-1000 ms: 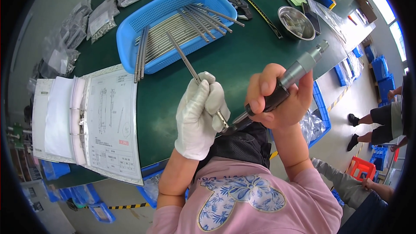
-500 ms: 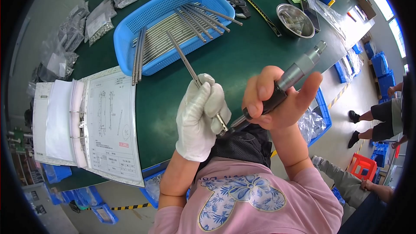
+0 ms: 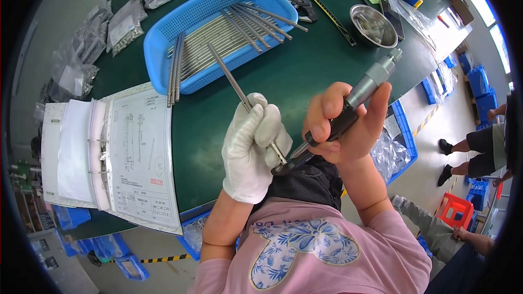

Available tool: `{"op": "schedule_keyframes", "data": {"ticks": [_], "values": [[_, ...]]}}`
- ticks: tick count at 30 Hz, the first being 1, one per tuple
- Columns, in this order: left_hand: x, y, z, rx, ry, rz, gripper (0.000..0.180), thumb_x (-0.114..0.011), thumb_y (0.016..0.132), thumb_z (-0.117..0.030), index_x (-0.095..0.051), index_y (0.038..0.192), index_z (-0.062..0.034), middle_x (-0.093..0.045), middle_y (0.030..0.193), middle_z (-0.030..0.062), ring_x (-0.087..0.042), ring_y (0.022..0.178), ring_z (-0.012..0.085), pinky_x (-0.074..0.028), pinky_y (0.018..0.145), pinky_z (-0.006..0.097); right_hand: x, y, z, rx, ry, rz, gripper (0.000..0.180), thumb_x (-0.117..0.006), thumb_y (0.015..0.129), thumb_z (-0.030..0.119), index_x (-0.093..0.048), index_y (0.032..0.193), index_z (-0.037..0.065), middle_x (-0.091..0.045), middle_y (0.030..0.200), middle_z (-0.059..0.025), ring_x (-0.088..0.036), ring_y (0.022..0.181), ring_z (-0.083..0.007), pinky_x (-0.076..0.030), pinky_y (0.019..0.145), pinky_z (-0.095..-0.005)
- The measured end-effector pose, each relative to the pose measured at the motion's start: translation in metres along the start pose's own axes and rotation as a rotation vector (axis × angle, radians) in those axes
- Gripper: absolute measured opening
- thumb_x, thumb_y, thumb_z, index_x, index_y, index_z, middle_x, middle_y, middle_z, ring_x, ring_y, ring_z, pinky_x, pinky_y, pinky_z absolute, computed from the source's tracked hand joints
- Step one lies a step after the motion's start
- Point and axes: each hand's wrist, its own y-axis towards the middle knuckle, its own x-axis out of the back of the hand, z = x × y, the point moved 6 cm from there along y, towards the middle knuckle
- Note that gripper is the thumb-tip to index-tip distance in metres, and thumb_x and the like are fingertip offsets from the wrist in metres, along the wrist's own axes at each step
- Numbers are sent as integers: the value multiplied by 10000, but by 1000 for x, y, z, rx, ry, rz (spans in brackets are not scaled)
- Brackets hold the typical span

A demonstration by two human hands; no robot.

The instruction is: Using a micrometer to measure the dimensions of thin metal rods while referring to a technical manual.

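Left hand (image 3: 251, 149), white-gloved, grip closed around long thin steel rod (image 3: 231, 79), rod slanting up-left above dark green bench (image 3: 305, 71). Right hand (image 3: 343, 125), bare, grip wrapped on black-and-silver micrometer (image 3: 348, 114), jaws at rod's lower end just beside glove. Left of hands: open white ring binder with drawing sheet (image 3: 136, 152). Further back: blue perforated plastic basket (image 3: 163, 54) holding more steel rods (image 3: 229, 38). Beyond, right: round shiny metal bowl (image 3: 373, 24). Far left: clear plastic bags (image 3: 98, 38).
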Motion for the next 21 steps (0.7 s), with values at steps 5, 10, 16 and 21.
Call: {"op": "schedule_keyframes", "data": {"ticks": [5,10,16,21], "values": [[-1,1,0,14,-29,25,105,-394,895,-192,-436,915,-98,-308,571,-26,-297,412,79,-249,386,216,3,-1,-4,-62,64,1,638,-323,817,602,-496,858,-10,-533,720,-179,-342,368,-81,-325,331,-190],[0,0,0,3,-30,39,107,-392,895,-190,-435,915,-94,-304,570,-25,-298,412,80,-250,386,214,-3,1,-2,0,-24,75,694,-283,796,647,-492,846,-13,-532,709,-175,-341,364,-84,-331,351,-187],[-1,-1,1,1,-26,32,110,-392,895,-193,-435,917,-94,-302,573,-24,-301,416,80,-250,387,212,-4,-1,0,-17,-15,70,715,-275,789,660,-492,846,-19,-534,713,-177,-347,365,-86,-328,349,-197],[-1,-2,3,6,-48,27,111,-391,896,-191,-436,920,-92,-301,574,-26,-294,410,79,-246,383,210,-5,-3,0,-22,-2,56,720,-284,787,663,-494,852,-23,-536,714,-175,-356,369,-86,-326,345,-195]]}}
